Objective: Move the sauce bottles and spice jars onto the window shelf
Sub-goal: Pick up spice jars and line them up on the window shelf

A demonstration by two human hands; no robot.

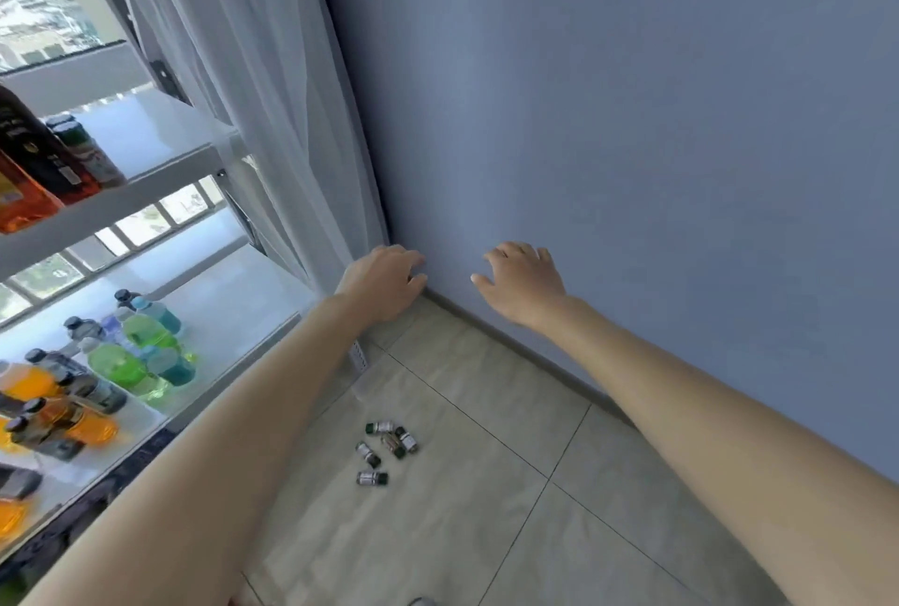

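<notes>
A head-worn camera looks down at two bare forearms stretched forward toward the corner where a blue-grey wall (632,94) meets a sheer white curtain (272,94).

The left hand (384,279), at centre frame, has its fingers (413,265) loosely curled and holds nothing. The right hand (525,284), just right of centre, has its fingers (511,251) spread and relaxed, also empty. Both hover in the air, well above the floor, so neither is gripping yet; this looks like a reach about to drop toward the floor.

Low in the centre of the frame, five small spice jars (386,450) with dark green caps lie tipped on their sides in a loose cluster on the beige tiled floor (511,411), between the two arms. They are probably the next things to be lifted.

At the left edge stands the window shelf (160,187), a white tiered rack against bright glass. Its upper tier, upper left, already carries dark and orange sauce bottles (34,157) and two jars (82,150). The lower tier, lower left, holds coloured drink bottles (131,352) in green, teal and orange, some lying down.
</notes>
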